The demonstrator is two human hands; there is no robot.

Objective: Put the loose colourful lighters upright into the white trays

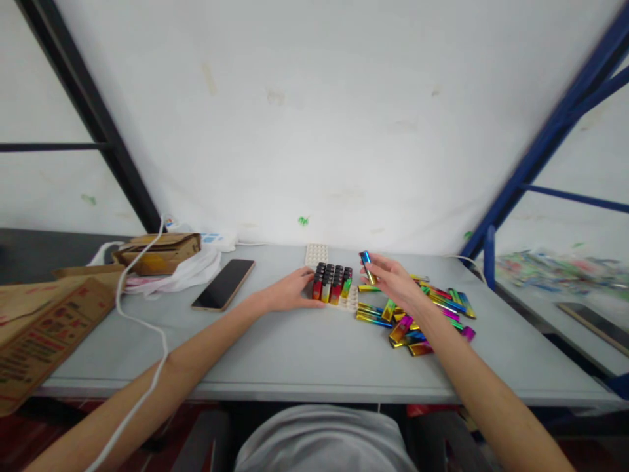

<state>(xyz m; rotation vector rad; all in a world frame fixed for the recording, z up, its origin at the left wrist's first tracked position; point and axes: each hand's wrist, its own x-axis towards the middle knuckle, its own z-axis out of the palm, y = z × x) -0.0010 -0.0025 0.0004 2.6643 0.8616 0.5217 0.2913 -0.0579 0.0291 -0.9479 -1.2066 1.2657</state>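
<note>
In the head view, a white tray with rows of holes (350, 300) holds several upright lighters (332, 283) with black tops and shiny red, yellow and green bodies. My left hand (293, 292) is cupped around the left side of this group, thumb at the front and fingers behind, holding the tray. To the right and slightly above the tray, my right hand (389, 275) pinches one blue and gold lighter (367, 267), tilted, its dark end up. Below my right hand and forearm lies a loose pile of shiny multicoloured lighters (403, 328), partly hidden by the arm.
Another white holed tray (316, 254) lies behind, near the wall. A phone (224, 284) rests left of my left hand. Farther left are cardboard boxes (63, 328), a white plastic bag (204, 267) and a white cable (142, 319) crossing above my left forearm. Blue frame bars (528, 154) stand right.
</note>
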